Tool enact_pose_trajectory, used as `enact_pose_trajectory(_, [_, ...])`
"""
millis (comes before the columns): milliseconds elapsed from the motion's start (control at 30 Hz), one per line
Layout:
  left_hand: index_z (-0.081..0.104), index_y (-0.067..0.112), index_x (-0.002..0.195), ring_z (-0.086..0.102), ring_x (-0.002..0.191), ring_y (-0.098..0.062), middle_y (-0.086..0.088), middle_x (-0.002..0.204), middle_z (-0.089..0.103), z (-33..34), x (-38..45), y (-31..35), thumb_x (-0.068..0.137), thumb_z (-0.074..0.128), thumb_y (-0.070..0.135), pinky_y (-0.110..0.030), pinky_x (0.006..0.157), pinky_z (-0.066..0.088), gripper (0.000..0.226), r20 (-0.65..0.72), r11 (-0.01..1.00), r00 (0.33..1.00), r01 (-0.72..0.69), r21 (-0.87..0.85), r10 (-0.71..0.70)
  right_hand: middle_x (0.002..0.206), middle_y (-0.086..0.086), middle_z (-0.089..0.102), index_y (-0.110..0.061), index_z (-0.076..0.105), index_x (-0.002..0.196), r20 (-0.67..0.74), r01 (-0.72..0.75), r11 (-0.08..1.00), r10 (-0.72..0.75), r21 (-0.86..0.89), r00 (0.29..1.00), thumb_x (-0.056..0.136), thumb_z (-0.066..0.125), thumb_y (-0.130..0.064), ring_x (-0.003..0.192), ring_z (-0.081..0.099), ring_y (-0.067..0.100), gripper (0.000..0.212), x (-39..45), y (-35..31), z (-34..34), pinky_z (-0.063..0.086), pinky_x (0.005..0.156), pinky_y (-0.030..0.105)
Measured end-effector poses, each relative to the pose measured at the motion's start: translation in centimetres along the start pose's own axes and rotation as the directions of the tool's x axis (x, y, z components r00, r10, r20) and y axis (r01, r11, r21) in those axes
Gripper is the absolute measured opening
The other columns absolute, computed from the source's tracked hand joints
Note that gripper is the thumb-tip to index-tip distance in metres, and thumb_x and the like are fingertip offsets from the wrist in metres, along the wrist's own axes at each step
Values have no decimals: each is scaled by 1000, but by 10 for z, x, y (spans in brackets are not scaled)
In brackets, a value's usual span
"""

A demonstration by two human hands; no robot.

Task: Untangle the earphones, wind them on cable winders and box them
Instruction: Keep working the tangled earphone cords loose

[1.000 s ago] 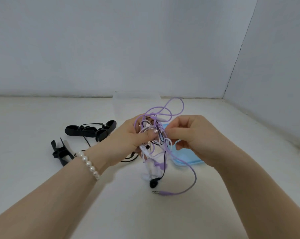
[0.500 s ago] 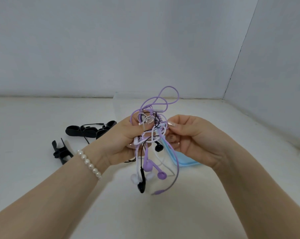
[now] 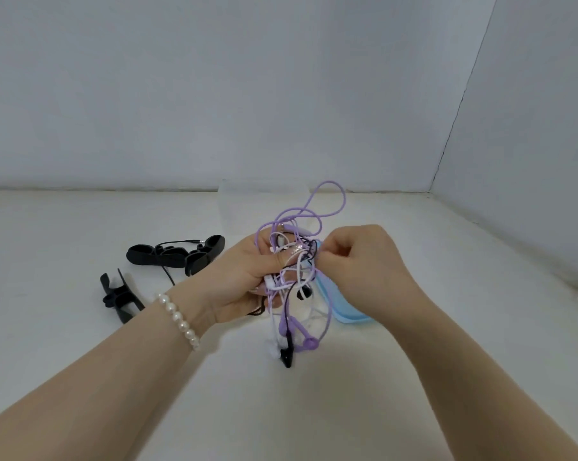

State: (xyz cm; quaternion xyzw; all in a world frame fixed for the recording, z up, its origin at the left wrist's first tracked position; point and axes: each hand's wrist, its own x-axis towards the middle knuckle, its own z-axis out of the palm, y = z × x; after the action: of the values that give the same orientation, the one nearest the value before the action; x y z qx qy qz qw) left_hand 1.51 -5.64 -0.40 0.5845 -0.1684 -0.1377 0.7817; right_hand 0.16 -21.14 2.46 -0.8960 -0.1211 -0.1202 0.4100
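We grip the tangle of earphones [image 3: 292,261] in our left hand [image 3: 247,274], thumb pressed across the knot, holding it up off the worktop [image 3: 81,327]. Our right hand [image 3: 357,261] pinches a strand at the knot's right edge, fingers curled tight on it. Purple, white and black cords are all wound together here; a purple loop [image 3: 327,201] stands up above the hands, and the earbuds and a black plug [image 3: 286,359] dangle below, just over the worktop. Out to the left lie the black cable winders [image 3: 178,257], one already with a thin black cord through it, and a third winder [image 3: 119,296] nearer us. Behind the right hand a blue lid [image 3: 344,311] lies flat, and a clear box [image 3: 261,201] stands farther back. The risk, as we judge it: pull this strand hard without finding a free end and the knot cinches tighter, or a thin cord strains at its earbud. Loosen our left grip too far and the whole bundle drops
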Motion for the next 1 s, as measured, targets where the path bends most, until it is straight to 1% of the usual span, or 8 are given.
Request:
enact_pose_trajectory(100, [72,17,75,61,62,-14,-4,71,66,-1,0,1,76,66,13,-27,66,48,7,-35,998,999,-26,52,28,51,-2,60,-8,61,64,240,-333,731,234,596,942,82,53,5,46,52,8,24,3,4,-7,39,45,15])
enact_pose_trajectory(267, [73,26,74,46,70,-20,-6,72,57,-4,0,2,71,63,22,-29,69,31,12,-91,995,995,-25,96,34,54,7,54,-13,45,74,468,-528,315,249,789,848,74,46,3,51,42,17,16,7,10,-15,34,52,26])
enact_pose_trajectory(433, [75,27,81,52,79,-24,-3,75,67,-1,0,0,72,65,19,-35,79,30,16,-16,995,999,-29,90,31,64,8,35,-12,48,77,541,-519,473,100,712,835,41,51,-5,50,33,16,37,4,9,-21,38,50,23])
enact_pose_trajectory(533, [75,29,79,55,65,-18,1,69,66,2,0,-2,73,64,18,-32,71,37,17,-1,991,1000,-23,133,24,47,-2,43,-14,50,68,265,-196,891,89,409,960,48,48,-11,41,34,8,20,4,8,-16,30,47,21])
enact_pose_trajectory(633, [74,27,78,58,62,-14,3,70,68,1,1,-1,77,69,19,-24,56,43,10,-49,994,998,-22,109,28,39,-10,40,-18,50,67,43,42,963,-55,266,998,60,59,-8,39,32,6,16,5,8,-14,28,44,17])
enact_pose_trajectory(733, [74,28,78,53,63,-16,2,70,67,-2,2,-1,78,67,22,-25,58,40,10,-70,994,996,-39,104,46,53,-1,50,-15,47,73,-61,-43,845,89,533,994,74,59,14,54,48,14,32,6,8,-11,39,53,17])
enact_pose_trajectory(833, [70,20,90,53,64,-17,-6,79,66,-1,4,-2,74,61,23,-26,59,37,18,-101,990,993,-43,136,57,68,12,54,-12,44,79,147,-260,435,276,862,950,83,48,16,62,51,22,29,6,6,3,49,67,32])
enact_pose_trajectory(1000, [63,18,86,44,45,-10,-1,62,59,1,4,-2,79,58,21,-15,40,31,10,-140,980,988,-43,192,71,71,10,57,-13,46,86,289,-406,233,411,884,865,87,46,12,56,43,16,25,7,7,7,34,53,25])
